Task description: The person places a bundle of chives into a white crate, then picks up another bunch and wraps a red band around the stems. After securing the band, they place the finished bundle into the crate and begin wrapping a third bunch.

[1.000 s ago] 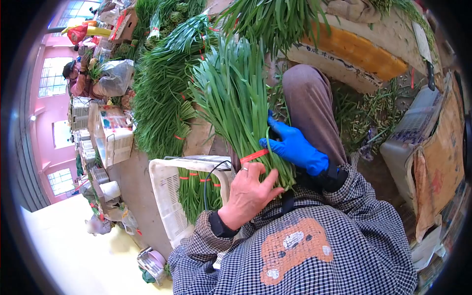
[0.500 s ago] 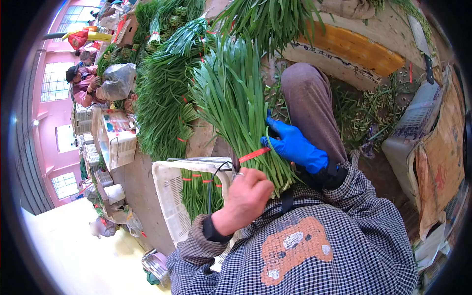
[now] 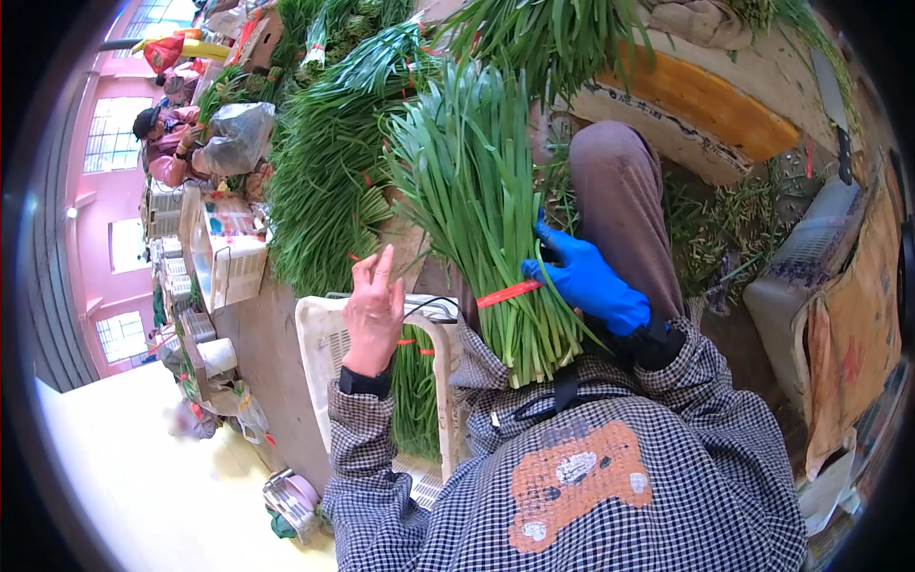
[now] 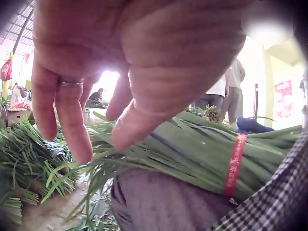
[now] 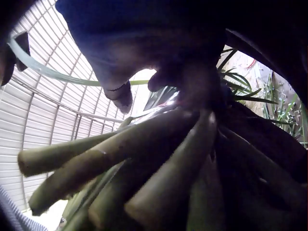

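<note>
A bundle of long green leaves [image 3: 477, 191] with a red band [image 3: 509, 293] lies across the lap, cut ends toward the body. The blue-gloved right hand [image 3: 596, 289] grips its side near the band, thumb side on top; the fingers beneath are hidden. Thick stem ends [image 5: 163, 178] fill the right wrist view below the dark glove [image 5: 159, 53]. The bare left hand [image 3: 374, 313] is raised left of the bundle, holding nothing, fingers apart. In the left wrist view, the ringed left hand [image 4: 120, 72] hangs over the leaves, and the band [image 4: 236, 163] shows at right.
A white crate [image 3: 321, 367] holding banded bundles stands left of the lap. Piled greens [image 3: 329, 181] lie beyond it. A knife [image 3: 832, 105] and an orange-sided box [image 3: 705, 91] are at upper right, a grey crate [image 3: 801, 248] at right. A person [image 3: 170, 143] sits far left.
The left hand has left the stems by the red band and risen to the left, its fingers spreading. The right hand keeps its grip on the bundle.
</note>
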The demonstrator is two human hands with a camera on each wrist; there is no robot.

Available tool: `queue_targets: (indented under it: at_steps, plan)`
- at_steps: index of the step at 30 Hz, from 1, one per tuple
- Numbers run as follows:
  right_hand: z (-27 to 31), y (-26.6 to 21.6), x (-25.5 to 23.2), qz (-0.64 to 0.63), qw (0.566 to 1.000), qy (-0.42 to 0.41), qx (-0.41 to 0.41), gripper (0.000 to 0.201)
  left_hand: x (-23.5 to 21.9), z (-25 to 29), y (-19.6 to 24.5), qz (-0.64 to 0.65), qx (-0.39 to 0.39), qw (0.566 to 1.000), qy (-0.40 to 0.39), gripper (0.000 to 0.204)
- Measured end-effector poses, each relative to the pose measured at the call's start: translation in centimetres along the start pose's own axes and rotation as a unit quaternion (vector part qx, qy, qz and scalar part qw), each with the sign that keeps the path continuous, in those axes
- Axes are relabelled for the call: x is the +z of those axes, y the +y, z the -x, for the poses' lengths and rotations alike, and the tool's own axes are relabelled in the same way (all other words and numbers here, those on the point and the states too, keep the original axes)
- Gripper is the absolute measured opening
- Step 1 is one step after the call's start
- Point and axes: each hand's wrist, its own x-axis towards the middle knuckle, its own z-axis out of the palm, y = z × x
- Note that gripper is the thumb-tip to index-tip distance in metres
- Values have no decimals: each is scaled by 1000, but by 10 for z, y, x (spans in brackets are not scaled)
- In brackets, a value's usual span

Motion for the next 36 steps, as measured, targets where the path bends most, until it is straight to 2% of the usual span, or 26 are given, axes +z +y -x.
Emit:
queue_targets:
  at_steps: [2,3,4,5,6,7,8,9,11,12,14,15,18,22,24,26,28,30,31,34,36]
  plan:
    - [6,-24,-3,74,997,0,-27,80,7,-1,5,55,29,997,45,48]
    - [8,-26,-2,74,997,-2,-29,80,2,-2,16,70,17,996,48,37]
    - [11,-26,-1,120,990,6,-69,88,-3,-2,25,70,15,996,49,37]
    - [13,-27,-1,165,980,15,-108,95,-7,0,33,121,4,993,11,28]
    - [14,-28,1,166,980,13,-107,95,-8,3,40,171,-7,985,-29,20]
    - [16,-29,2,213,969,21,-121,99,-6,6,47,190,49,980,16,14]
    - [16,-30,4,258,956,28,-134,103,-7,9,57,191,47,980,16,14]
    - [16,-30,4,259,956,26,-134,103,-10,12,67,239,57,969,5,15]
    - [14,-30,5,235,969,-5,-70,99,-6,17,79,311,68,948,-10,18]
    - [13,-26,4,236,969,-7,-70,99,-4,18,82,311,66,948,-9,18]
    - [11,-15,1,149,985,-31,-79,103,1,17,85,324,82,942,31,20]
    - [10,-14,1,149,985,-30,-79,103,2,11,86,317,111,940,62,22]
    - [9,-13,2,130,988,-17,-86,100,-6,2,95,307,106,946,16,24]
    - [10,-13,-1,123,988,-16,-95,96,2,-6,92,236,138,961,45,26]
    - [9,-12,-1,131,986,-14,-100,96,2,-3,94,282,79,956,4,27]
    - [9,-10,-1,126,983,-4,-133,95,3,-3,95,287,71,955,2,27]
    - [10,-15,-1,127,984,-8,-121,95,3,-1,95,294,63,954,2,28]
    - [11,-19,-1,131,986,-10,-107,95,0,7,97,264,95,956,83,25]
    - [12,-20,-1,129,987,-1,-97,95,-4,15,96,265,96,956,82,25]
    - [12,-22,-1,122,989,-5,-78,95,-24,46,99,264,96,957,-73,28]
    - [11,-22,-2,121,990,-18,-70,95,-22,57,109,274,95,953,-91,26]
